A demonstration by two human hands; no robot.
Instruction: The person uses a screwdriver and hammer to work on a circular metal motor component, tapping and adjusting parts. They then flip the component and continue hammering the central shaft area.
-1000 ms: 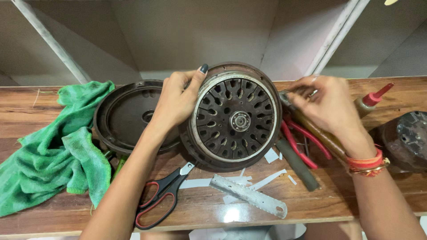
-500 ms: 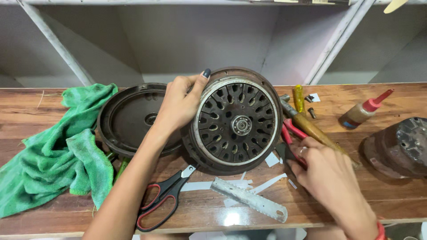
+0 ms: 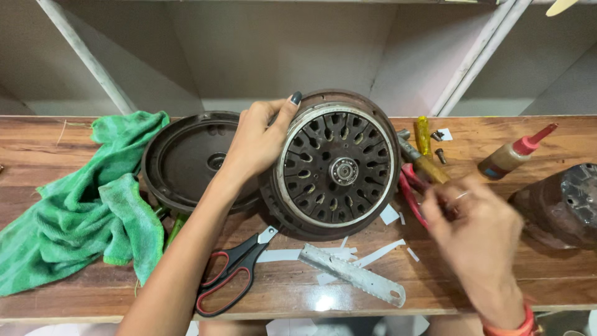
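Left hand [image 3: 258,143] grip on tilted motor drum [image 3: 333,165] upper-left rim.

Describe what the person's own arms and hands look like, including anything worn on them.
Both arms are bare, with no sleeves and no gloves. The left hand has dark polish on its nails. The right hand is motion-blurred; what looks like a thin ring shows on one of its fingers, and orange-red bangles circle its wrist.

Green cloth [image 3: 74,205], scissors [image 3: 233,270], metal ruler [image 3: 351,274], glue bottle [image 3: 513,154], paper strips [image 3: 286,254] on wooden bench [image 3: 62,292].
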